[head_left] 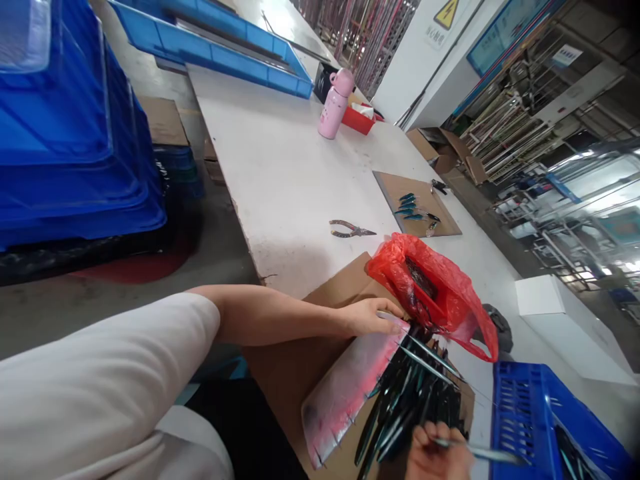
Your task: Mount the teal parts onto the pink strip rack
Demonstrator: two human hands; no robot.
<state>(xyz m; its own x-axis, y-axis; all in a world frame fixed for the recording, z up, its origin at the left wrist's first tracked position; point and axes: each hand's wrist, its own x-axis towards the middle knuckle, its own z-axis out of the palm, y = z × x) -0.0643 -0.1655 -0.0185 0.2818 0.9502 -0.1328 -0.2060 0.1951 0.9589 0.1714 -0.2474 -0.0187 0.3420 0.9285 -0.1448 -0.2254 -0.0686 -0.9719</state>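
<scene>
Pink-sprayed board lies on cardboard at the desk edge, the left hand half-open on its top corner; the right hand pinches a slim metal rod, just beside a blue crate.

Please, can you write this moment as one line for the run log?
Left hand: on pink-sprayed board | Right hand: holds slim metal strip | Beside: dark strips, red plastic bag, blue crate
</scene>
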